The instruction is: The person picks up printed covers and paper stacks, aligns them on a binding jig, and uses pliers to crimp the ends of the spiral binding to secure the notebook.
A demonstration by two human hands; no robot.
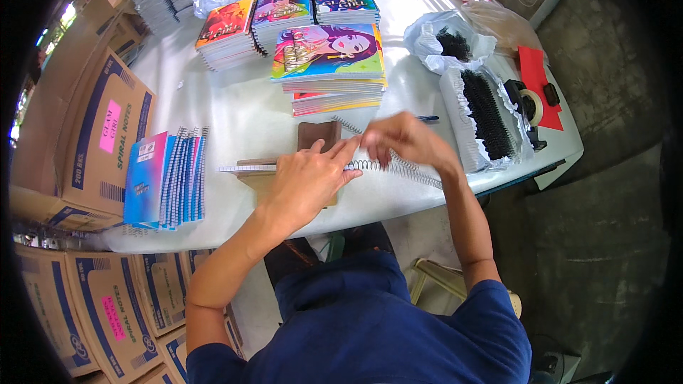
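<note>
My left hand (307,179) lies across a notebook (245,168) seen edge-on, its fingers and thumb closed about the punched edge. Under it is a brown wooden block (319,133), partly covered by the hand. A thin wire spiral coil (371,166) runs along the notebook's edge just right of the left fingers. My right hand (407,141) is closed with its fingertips at the coil; the exact pinch is partly hidden. More loose coil (421,176) trails to the right beneath the right wrist, and another coil end (346,124) sticks out behind the hand.
Stacks of colourful notebooks (331,57) stand ahead. Blue spiral notebooks (167,179) stand at left beside a cardboard box (107,135). Black coils (487,114) fill a paper-lined tray at right, near a tape roll (531,107). A pen (427,119) lies close to my right hand.
</note>
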